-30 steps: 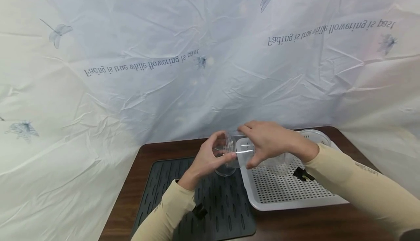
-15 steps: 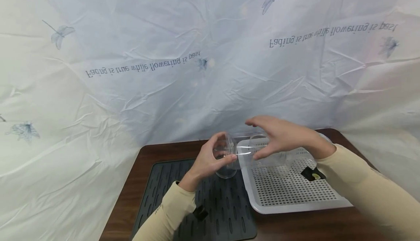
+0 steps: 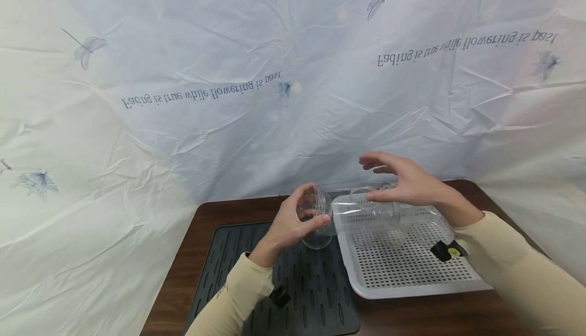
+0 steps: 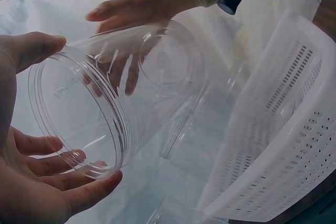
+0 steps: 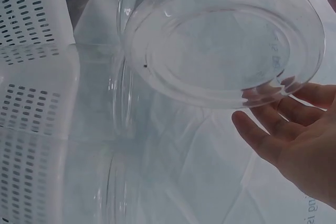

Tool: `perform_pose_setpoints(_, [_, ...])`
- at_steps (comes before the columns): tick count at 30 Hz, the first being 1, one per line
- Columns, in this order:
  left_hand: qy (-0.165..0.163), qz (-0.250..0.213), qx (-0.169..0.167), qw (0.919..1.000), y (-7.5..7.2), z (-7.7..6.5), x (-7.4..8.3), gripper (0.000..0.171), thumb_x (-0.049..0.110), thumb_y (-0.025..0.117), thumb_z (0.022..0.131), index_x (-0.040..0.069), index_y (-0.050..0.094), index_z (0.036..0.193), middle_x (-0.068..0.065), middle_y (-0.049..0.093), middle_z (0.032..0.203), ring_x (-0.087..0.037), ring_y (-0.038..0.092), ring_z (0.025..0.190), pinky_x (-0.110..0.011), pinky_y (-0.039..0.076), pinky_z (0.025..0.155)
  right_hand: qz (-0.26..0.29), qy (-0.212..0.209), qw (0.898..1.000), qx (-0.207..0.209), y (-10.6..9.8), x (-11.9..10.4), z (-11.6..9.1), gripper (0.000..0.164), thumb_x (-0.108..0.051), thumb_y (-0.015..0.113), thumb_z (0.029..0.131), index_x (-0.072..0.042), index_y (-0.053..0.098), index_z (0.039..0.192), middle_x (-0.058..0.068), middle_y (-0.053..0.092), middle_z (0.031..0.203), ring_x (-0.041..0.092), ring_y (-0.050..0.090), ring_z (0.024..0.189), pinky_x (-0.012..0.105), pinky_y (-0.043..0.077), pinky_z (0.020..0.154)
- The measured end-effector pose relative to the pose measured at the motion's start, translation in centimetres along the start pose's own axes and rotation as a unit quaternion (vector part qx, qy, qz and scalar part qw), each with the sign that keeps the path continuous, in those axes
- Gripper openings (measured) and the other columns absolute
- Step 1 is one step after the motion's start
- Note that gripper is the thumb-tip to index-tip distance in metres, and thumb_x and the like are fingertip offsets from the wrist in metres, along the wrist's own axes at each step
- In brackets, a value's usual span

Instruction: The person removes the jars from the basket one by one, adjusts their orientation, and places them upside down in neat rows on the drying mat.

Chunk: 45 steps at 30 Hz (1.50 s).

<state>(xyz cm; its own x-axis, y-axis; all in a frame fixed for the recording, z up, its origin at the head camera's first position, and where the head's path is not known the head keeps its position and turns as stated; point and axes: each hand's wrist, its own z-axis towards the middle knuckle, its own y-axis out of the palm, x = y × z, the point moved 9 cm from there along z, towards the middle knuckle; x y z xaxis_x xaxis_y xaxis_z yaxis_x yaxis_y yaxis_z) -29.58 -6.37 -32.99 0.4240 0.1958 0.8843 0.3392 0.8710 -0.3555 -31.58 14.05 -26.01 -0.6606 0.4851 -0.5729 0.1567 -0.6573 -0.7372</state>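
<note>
A pale curtain (image 3: 229, 138) printed with dragonflies and upside-down lettering hangs behind a dark wooden tabletop (image 3: 242, 211). Side by side on it lie a dark slotted mat (image 3: 320, 295) and, toward the person's right, a white perforated basket (image 3: 421, 293). Tan sleeves (image 3: 242, 280) cover both of the person's forearms. A large clear jar (image 4: 149, 98) is held sideways in the air over the mat and basket, its ridged mouth to the person's left and its round base to the right. Other clear jars (image 4: 197, 129) show near the basket wall; whether they stand inside it is hard to tell. The left hand (image 3: 290, 220) clasps the jar's ridged mouth, thumb on one side, fingers curled on the other. The right hand (image 3: 414, 183) is beside the base, thumb and fingers spread apart; whether they touch it cannot be told. A black gadget (image 3: 441, 250) sits at the right wrist. A dark speck (image 5: 145, 65) marks the base.
</note>
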Motion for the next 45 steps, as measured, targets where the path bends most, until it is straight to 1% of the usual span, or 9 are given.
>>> perform_pose_setpoints(6, [0.006,-0.007,-0.002,1.0,-0.2,0.0,0.0,0.071,0.03,0.071,0.088,0.018,0.036,0.149,-0.014,0.049,0.141,-0.037,0.061,0.114,-0.042,0.057,0.087,0.012,0.016,1.0,0.012,-0.2,0.5,-0.6,0.072,-0.02,0.077,0.085,-0.008,0.04,0.147,0.012,0.052,0.14,0.035,0.054,0.123,0.049,0.048,0.098])
perform_pose_setpoints(10, [0.008,-0.007,-0.001,0.9999,-0.4,-0.2,0.0,0.071,0.029,0.071,0.088,0.018,0.036,0.149,-0.016,0.048,0.141,-0.035,0.062,0.114,-0.041,0.057,0.087,0.058,0.022,0.998,0.03,-0.1,1.1,-1.0,0.069,-0.012,0.073,0.087,-0.01,0.04,0.148,0.011,0.051,0.141,0.034,0.053,0.125,0.037,0.048,0.101])
perform_pose_setpoints(15, [0.015,-0.01,0.005,0.9998,-0.8,-0.3,-0.1,0.071,0.029,0.072,0.088,0.017,0.036,0.149,-0.019,0.045,0.143,-0.034,0.058,0.118,-0.043,0.055,0.092,0.159,0.014,0.986,0.05,0.6,1.8,-1.8,0.063,-0.001,0.064,0.091,-0.005,0.037,0.148,0.015,0.047,0.143,0.024,0.052,0.126,0.02,0.048,0.098])
perform_pose_setpoints(22, [0.024,-0.04,-0.001,0.9989,-0.8,-0.5,0.0,0.073,0.031,0.072,0.089,0.016,0.035,0.149,-0.02,0.041,0.147,-0.039,0.058,0.118,-0.048,0.055,0.09,0.233,0.034,0.97,0.051,2.1,2.7,-3.3,0.059,-0.004,0.055,0.096,-0.003,0.031,0.15,0.009,0.043,0.147,0.008,0.043,0.132,0.016,0.046,0.094])
perform_pose_setpoints(25, [0.022,-0.04,0.0,0.9989,-0.9,-0.5,-0.1,0.073,0.034,0.072,0.088,0.017,0.035,0.149,-0.017,0.043,0.146,-0.04,0.056,0.12,-0.046,0.055,0.092,0.28,0.034,0.958,0.057,2.7,2.9,-3.7,0.057,-0.005,0.052,0.098,-0.001,0.029,0.15,0.0,0.041,0.147,0.004,0.042,0.132,0.015,0.045,0.096])
perform_pose_setpoints(28, [0.021,-0.039,0.004,0.999,-1.0,-0.4,0.0,0.073,0.036,0.072,0.088,0.018,0.036,0.149,-0.013,0.043,0.146,-0.038,0.053,0.125,-0.044,0.053,0.096,0.34,0.026,0.938,0.058,3.3,2.9,-3.9,0.055,-0.006,0.049,0.099,-0.003,0.029,0.15,-0.005,0.042,0.144,0.007,0.048,0.128,0.019,0.046,0.098])
perform_pose_setpoints(34, [0.02,-0.037,0.009,0.9991,-1.2,-0.3,0.1,0.072,0.035,0.073,0.087,0.021,0.037,0.148,-0.011,0.044,0.145,-0.033,0.055,0.124,-0.043,0.054,0.095,0.415,0.021,0.908,0.056,4.8,3.1,-4.2,0.047,-0.006,0.047,0.101,-0.015,0.038,0.146,0.001,0.051,0.137,0.019,0.054,0.124,0.033,0.05,0.099])
perform_pose_setpoints(40, [0.023,-0.034,0.012,0.9991,-1.3,-0.2,0.3,0.071,0.035,0.073,0.087,0.022,0.038,0.147,-0.012,0.043,0.146,-0.033,0.055,0.123,-0.047,0.052,0.096,0.472,0.01,0.879,0.071,5.2,3.0,-4.1,0.05,-0.007,0.048,0.1,-0.007,0.033,0.148,0.009,0.048,0.139,0.028,0.053,0.126,0.04,0.05,0.1])
perform_pose_setpoints(45, [0.028,-0.036,0.009,0.999,-1.2,-0.2,0.3,0.072,0.035,0.073,0.088,0.021,0.037,0.148,-0.011,0.044,0.145,-0.033,0.056,0.122,-0.04,0.055,0.093,0.495,0.013,0.865,0.088,5.4,3.3,-4.2,0.046,-0.007,0.052,0.098,-0.007,0.04,0.143,0.01,0.052,0.135,0.03,0.055,0.124,0.038,0.051,0.099])
